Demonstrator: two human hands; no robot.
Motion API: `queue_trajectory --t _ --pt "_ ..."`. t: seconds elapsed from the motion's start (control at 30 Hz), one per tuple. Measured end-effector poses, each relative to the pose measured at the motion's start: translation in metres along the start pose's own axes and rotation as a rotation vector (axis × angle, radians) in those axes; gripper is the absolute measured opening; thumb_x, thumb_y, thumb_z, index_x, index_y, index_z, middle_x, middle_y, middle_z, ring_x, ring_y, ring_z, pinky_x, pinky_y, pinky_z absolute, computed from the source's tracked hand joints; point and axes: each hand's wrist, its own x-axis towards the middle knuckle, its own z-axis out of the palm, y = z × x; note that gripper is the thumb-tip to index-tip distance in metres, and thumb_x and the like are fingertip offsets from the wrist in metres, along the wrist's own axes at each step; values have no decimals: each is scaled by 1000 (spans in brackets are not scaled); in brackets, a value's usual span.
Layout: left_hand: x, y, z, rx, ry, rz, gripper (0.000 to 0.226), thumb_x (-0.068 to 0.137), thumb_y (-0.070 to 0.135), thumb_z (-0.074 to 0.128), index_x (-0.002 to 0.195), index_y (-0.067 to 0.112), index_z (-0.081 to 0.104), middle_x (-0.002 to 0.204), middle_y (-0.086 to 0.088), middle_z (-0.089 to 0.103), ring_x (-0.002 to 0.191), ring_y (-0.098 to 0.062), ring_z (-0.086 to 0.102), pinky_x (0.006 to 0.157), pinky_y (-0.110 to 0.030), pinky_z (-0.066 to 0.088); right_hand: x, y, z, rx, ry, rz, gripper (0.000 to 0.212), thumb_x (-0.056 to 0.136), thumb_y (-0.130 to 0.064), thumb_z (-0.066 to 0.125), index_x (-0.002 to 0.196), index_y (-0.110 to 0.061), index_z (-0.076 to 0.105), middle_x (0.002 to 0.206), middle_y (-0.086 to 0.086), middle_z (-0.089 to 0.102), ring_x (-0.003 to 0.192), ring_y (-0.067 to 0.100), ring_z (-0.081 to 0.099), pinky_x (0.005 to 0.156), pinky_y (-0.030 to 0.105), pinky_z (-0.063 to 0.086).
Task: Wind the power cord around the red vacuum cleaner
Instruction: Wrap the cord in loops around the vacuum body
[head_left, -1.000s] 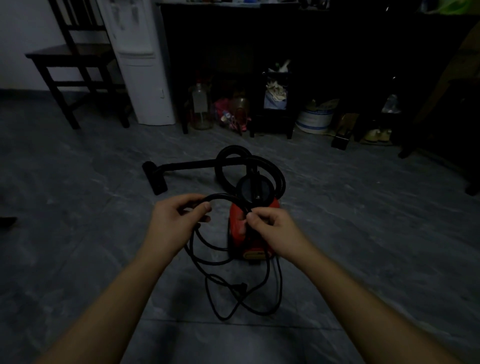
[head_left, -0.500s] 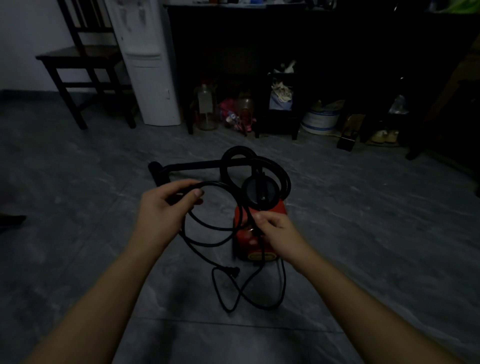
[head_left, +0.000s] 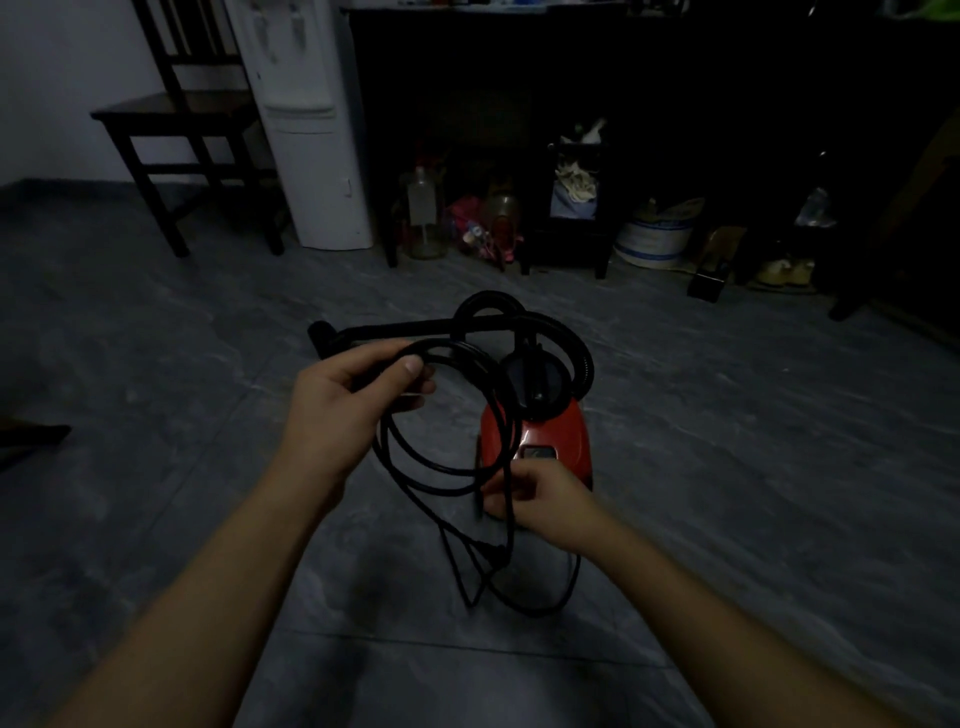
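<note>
grey tiled floor (head_left: 156, 364) fills the scene. dark cabinet (head_left: 519, 78) runs along the far side, with a white water dispenser (head_left: 311, 156) at its left end and a dark wooden chair (head_left: 176, 119) further left. red vacuum cleaner (head_left: 566, 431) stands on the floor at centre, its black hose (head_left: 582, 353) looped above the far end of the body. power cord (head_left: 415, 467) hangs in several loops just left of the vacuum cleaner, lower loops reaching the floor near it. left hand (head_left: 343, 400) is raised, fingers and thumb curled round the top of the loops. right hand (head_left: 545, 499), lower and at the near end of the vacuum cleaner, pinches one strand; the hand is slightly blurred. plug (head_left: 493, 551) hangs below the right hand.
</note>
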Motion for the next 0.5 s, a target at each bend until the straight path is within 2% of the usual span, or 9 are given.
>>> queue_trajectory --t 0.1,0.23,0.27,0.37,0.43,0.5 --pt "-1 3 7 -42 -47 -17 20 79 26 73 98 25 79 93 -9 78 85 -23 76 75 -25 58 1 2 5 11 -23 -14 18 80 -16 80 98 -14 76 94 -6 76 88 -1 70 76 14 52" --pt "0 6 17 -73 -94 -22 23 80 25 72 101 21 79 94 -8 78 83 -19 75 76 -23 57 -1 1 12 58 -40 -60 23 80 -11 81 102 -12 74 100 -4 76 98 7 71 89 25 56" --pt "0 6 21 -89 -90 -27 23 79 24 72 101 19 78 93 -8 78 83 -19 75 75 -23 57 -2 2 16 70 -44 -78 29 79 -7 81 106 -12 72 103 -9 75 101 4 69 91 25 55" --pt "-3 5 31 -108 -78 -45 23 82 17 72 105 11 76 92 -9 78 83 -20 75 75 -23 57 -5 -1 25 3 -84 -109 32 81 -8 80 106 -24 67 94 -30 69 97 -15 62 88 8 47" --pt "-4 3 34 -78 -70 -48 21 87 11 70 108 9 74 93 -9 78 83 -21 76 75 -23 58 -7 -3 26 -53 -101 -70 27 83 -12 79 92 -34 67 85 -31 67 89 -17 61 81 6 46" --pt "-5 1 32 -49 -49 -41 19 89 9 69 107 9 75 92 -8 79 83 -20 75 75 -23 58 -6 0 22 -65 -93 -32 38 81 -13 80 76 -47 65 79 -32 68 82 -15 62 77 7 47"
